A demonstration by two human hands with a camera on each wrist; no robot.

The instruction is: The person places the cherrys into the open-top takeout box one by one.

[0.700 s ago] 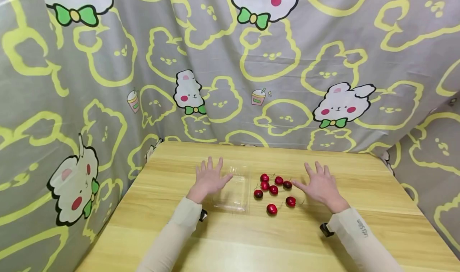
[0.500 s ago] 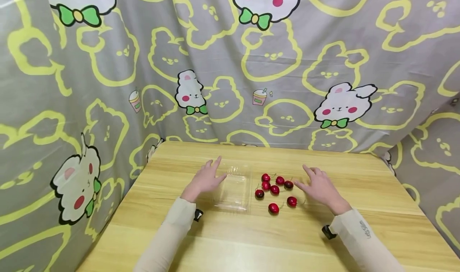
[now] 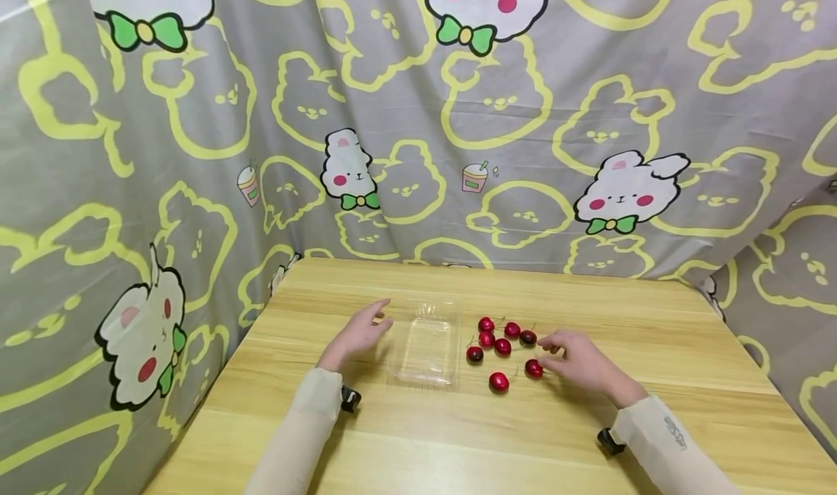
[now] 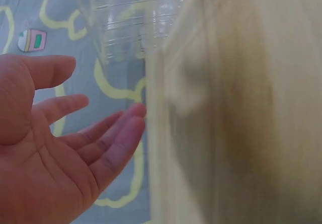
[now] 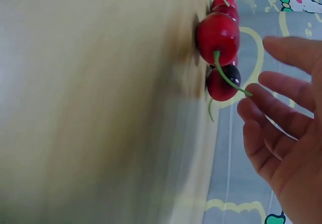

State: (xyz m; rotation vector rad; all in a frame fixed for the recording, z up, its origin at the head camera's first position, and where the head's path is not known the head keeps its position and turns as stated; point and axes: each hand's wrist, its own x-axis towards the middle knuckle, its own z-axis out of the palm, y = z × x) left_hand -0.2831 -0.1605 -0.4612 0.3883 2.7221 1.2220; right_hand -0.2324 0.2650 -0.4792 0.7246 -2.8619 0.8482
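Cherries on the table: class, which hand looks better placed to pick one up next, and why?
Probably the right hand: it is right beside the nearest cherries. The left hand is farther off, with the clear plastic container lying between it and them.

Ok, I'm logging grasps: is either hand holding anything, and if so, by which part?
Nothing is held: the left hand is open beside the clear plastic container, and the right hand hovers near the cherries without gripping any.
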